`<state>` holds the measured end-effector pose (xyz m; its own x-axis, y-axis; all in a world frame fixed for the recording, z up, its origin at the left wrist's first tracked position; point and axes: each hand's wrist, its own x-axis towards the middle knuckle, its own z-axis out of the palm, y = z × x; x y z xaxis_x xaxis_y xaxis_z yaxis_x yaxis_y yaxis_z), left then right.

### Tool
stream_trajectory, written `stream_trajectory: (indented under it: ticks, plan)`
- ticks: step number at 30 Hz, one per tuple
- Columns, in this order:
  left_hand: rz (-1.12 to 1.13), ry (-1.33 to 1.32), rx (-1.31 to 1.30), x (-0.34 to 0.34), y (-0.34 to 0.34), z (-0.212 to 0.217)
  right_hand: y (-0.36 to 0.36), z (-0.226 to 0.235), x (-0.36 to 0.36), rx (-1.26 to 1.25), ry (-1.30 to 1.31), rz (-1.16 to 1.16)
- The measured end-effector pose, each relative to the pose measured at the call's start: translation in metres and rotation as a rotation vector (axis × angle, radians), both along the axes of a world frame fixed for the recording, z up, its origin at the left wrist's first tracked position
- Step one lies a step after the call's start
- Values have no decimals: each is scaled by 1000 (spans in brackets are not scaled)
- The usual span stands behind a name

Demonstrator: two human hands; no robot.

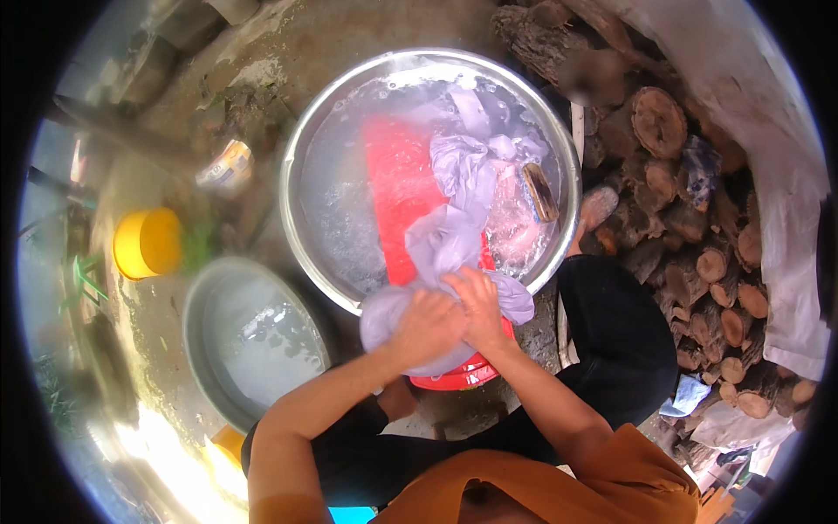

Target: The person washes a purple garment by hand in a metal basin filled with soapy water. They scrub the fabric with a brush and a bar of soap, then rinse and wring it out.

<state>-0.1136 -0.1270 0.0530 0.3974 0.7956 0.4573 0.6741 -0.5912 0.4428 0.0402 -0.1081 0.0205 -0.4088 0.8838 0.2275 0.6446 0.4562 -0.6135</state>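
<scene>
A wet lavender cloth (443,242) trails from the soapy water over a red washboard (397,188), which leans in a large metal basin (295,229). At the washboard's near end, my left hand (429,328) is closed on the bunched cloth. Just beside it, my right hand (477,307) grips the same cloth, and the two hands touch. Part of the fingers is hidden by the hands and folds. A scrub brush (541,192) sits at the basin's right side, by some pinkish cloth (515,218) under the water.
A grey tub (194,325) of water stands left of the basin. Farther left are a yellow container (144,244) and a crumpled packet (229,166). Stacked firewood (690,218) lines the right side, below a pale sheet (786,175). My bent knees flank the washboard.
</scene>
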Motion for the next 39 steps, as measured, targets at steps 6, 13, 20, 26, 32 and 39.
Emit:
stream_trajectory:
  ticks: [6,13,20,26,32,39]
  plan:
    - [612,299,-495,-57,130,-86,140,-18,-57,-49,-325,-90]
    - [523,-52,-576,-40,79,-90,117,-28,-34,-345,66,-240]
    - [28,119,-259,-25,-10,-29,-18,5,-7,-337,93,-114]
    - [566,56,-243,-3,107,-58,125,-11,-21,175,-367,-270]
    - [318,-6,-526,-11,23,-6,40,22,1,-152,43,-80]
    - [411,93,-736,-18,82,-60,80,-1,-22,-276,-299,-111]
